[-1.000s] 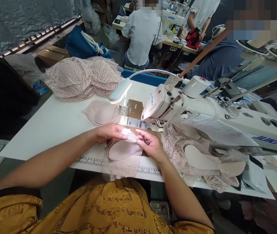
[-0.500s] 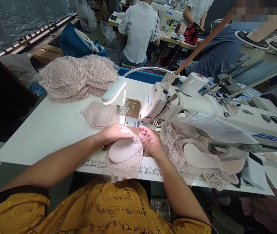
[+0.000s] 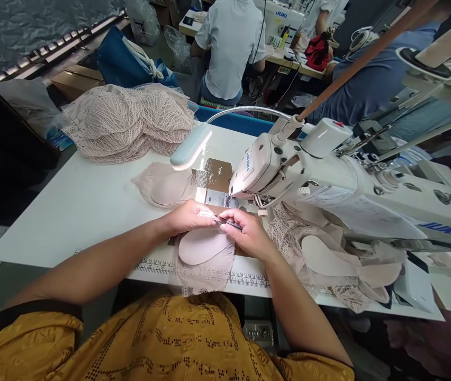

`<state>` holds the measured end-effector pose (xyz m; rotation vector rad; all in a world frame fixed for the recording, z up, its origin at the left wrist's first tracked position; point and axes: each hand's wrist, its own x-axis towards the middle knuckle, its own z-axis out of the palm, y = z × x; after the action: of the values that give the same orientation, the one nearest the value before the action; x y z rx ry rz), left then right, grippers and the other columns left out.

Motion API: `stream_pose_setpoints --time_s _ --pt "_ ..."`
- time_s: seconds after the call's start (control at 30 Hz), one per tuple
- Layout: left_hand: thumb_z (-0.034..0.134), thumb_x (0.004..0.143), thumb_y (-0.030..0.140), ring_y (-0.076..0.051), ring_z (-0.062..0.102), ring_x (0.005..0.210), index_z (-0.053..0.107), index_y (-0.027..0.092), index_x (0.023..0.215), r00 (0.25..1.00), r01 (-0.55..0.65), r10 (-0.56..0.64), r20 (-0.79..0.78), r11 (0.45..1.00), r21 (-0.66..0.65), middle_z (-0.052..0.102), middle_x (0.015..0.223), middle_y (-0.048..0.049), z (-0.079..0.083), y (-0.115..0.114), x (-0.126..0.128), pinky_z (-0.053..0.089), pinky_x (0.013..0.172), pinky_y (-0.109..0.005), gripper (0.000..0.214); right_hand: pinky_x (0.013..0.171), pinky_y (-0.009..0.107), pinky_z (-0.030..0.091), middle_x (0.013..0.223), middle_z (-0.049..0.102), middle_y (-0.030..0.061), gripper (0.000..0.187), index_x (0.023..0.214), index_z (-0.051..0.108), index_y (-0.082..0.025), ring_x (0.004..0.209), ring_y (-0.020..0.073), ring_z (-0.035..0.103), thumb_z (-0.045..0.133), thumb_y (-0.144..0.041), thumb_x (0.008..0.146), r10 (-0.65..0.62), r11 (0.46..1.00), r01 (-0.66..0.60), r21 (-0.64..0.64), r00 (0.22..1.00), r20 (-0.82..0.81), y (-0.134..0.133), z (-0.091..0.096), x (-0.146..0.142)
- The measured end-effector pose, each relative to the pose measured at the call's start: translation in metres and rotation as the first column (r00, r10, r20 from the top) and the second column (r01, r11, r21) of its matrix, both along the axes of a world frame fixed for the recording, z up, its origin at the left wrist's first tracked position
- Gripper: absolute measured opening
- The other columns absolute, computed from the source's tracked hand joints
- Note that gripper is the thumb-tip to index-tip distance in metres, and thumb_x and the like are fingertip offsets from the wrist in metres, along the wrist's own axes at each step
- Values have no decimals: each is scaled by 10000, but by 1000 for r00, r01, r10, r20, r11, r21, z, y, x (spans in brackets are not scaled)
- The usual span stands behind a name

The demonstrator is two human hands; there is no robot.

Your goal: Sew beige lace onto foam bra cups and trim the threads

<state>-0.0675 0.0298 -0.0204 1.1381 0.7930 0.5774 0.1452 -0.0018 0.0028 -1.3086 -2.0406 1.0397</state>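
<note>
A pale pink lace bra cup piece with a smooth pad lies at the table's front edge, its lace hanging toward me. My left hand pinches its upper edge between thumb and fingers. Close against it, my right hand is closed around a slim dark metal tool, whose tip meets the lace at the left fingertips. Whether the tool is snips or tweezers I cannot make out. Just beyond my hands is the needle area of a white sewing machine.
A tall stack of lace cups stands at the back left, with a single lace cup nearer. More lace pieces are heaped on the right under the machine arm. A lamp overhangs the table. A person in a white shirt sits beyond.
My right hand has shifted left, against my left fingertips, and the slim dark tool now shows clearly in it. The left hand keeps its pinch on the lace. The view has shifted slightly.
</note>
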Motion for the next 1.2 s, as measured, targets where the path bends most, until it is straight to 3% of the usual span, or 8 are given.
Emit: stream_pose_setpoints --time_s 0.27,0.47,0.6,0.7,0.83,0.97,1.1,1.2 --pt "805 672 315 -132 605 655 718 102 702 997 -16 17 -71 1000 16 675 672 -19 6 -4 2 467 636 -235 232 743 314 502 897 703 37 144 937 683 -205 829 182 649 629 -312 856 -15 999 22 34 982 -190 -1 -8 -13" --pt "785 705 347 -138 605 686 724 104 806 998 14 -13 -54 1000 25 683 741 -38 5 -1 -2 467 657 -248 271 738 319 519 907 709 38 138 908 675 -213 822 178 658 628 -332 857 -104 994 89 -63 946 -307 -1 -23 -9" --pt "752 736 340 -163 625 744 729 110 881 996 26 -20 -87 997 73 701 811 -62 3 1 -6 481 696 -266 273 751 326 528 930 711 44 162 944 665 -209 834 181 663 639 -333 844 -109 990 76 -116 943 -313 0 -23 -5" --pt "731 745 342 -162 619 704 733 100 835 990 39 -22 -139 993 114 689 755 -53 3 0 -7 474 651 -259 258 756 325 528 932 712 42 173 969 665 -207 835 181 664 645 -318 838 -67 991 30 -134 958 -277 1 -18 -7" --pt "718 733 327 -134 573 601 728 99 758 982 72 -48 -180 989 128 635 636 -11 6 -2 -5 427 560 -231 230 745 320 521 918 699 40 156 944 668 -204 834 182 653 638 -313 837 -9 995 -12 -96 976 -218 3 -11 -12" --pt "723 713 302 -125 573 622 734 99 729 983 112 -91 -159 986 124 643 646 -7 6 -1 -4 425 582 -216 204 703 307 503 858 676 34 127 885 665 -195 787 176 630 635 -306 830 7 998 -17 -53 983 -182 4 -7 -18" --pt "725 726 346 -137 582 627 742 93 763 975 144 -117 -190 980 139 655 662 -24 2 1 -4 434 585 -225 257 680 288 482 789 652 18 103 801 659 -190 738 160 606 621 -280 833 -28 998 17 -57 982 -187 5 -11 -21" --pt "720 746 379 -137 581 614 731 91 768 974 143 -115 -196 981 134 656 666 -31 0 2 -5 437 571 -227 289 642 275 470 772 642 8 134 817 643 -192 697 149 590 631 -324 832 -111 987 72 -144 952 -285 4 -21 -20"
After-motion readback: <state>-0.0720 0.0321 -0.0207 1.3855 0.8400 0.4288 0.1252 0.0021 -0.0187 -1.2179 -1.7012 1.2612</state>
